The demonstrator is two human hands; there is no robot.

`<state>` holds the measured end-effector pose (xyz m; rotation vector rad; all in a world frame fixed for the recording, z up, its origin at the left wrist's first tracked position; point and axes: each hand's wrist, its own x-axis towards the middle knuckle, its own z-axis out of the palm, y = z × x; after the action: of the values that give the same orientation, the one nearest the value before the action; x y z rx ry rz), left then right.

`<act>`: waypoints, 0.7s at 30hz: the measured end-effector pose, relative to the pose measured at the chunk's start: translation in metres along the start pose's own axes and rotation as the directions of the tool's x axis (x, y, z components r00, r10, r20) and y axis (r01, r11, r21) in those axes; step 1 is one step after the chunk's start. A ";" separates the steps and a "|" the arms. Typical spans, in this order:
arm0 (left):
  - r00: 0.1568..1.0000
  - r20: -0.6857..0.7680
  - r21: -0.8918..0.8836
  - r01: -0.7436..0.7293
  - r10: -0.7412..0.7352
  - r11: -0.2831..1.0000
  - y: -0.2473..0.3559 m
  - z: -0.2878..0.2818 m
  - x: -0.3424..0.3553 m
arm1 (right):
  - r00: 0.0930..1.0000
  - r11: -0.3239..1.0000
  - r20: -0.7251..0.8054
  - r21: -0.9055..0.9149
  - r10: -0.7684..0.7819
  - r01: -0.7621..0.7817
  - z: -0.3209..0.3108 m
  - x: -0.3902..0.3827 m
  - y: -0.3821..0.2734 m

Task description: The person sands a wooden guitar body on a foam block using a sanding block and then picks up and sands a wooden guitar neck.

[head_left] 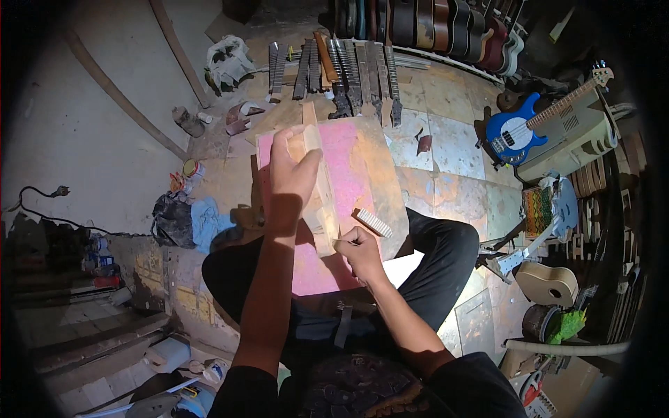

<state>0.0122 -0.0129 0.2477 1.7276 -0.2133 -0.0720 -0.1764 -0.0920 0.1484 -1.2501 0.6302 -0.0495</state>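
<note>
A long, pale wooden piece [323,202], narrow at its far end, lies lengthwise over a pink-topped board [341,150] in front of me. My left hand [295,166] is closed around the upper part of this piece, thumb across its face. At the near end, my right hand [359,253] is closed in a pinch against the wood's edge. What its fingertips hold, if anything, is too small to make out. Just above the right hand, a small block with a ribbed white face [373,222] rests on the board.
Several fretted guitar necks [343,73] lie on the floor beyond the board, with guitar bodies [432,24] racked behind. To the right are a blue bass guitar [516,132] and an unfinished small guitar body [547,284]. A black bag [174,217] and blue cloth [207,221] lie left.
</note>
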 end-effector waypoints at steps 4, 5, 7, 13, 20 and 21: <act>0.993 -0.020 0.110 -0.111 0.114 0.988 -0.005 0.011 -0.006 | 0.996 0.996 -0.086 -0.082 -0.038 0.031 0.009 0.027 -0.023; 0.998 -0.015 0.087 -0.059 0.060 0.994 -0.006 0.009 -0.005 | 0.996 1.000 -0.084 -0.030 -0.001 -0.002 0.010 0.027 -0.026; 0.999 -0.006 0.038 0.041 -0.041 0.998 -0.004 0.004 0.000 | 0.999 0.995 -0.036 -0.093 -0.025 0.021 0.000 0.014 -0.007; 0.998 0.012 0.010 -0.061 0.061 0.998 -0.002 0.010 -0.008 | 0.997 0.994 -0.073 -0.108 -0.041 0.033 0.007 0.022 -0.020; 0.994 -0.021 0.084 -0.104 0.106 0.991 -0.016 0.003 -0.003 | 1.000 0.996 0.002 -0.093 0.016 -0.015 -0.002 0.004 -0.001; 0.968 -0.041 0.189 -0.235 0.247 0.953 -0.019 0.007 -0.002 | 0.996 0.989 -0.036 -0.131 -0.077 0.072 0.001 0.017 0.002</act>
<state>0.0110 -0.0166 0.2274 1.8704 -0.3923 0.1878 -0.1623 -0.0967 0.1398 -1.4011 0.6299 -0.0978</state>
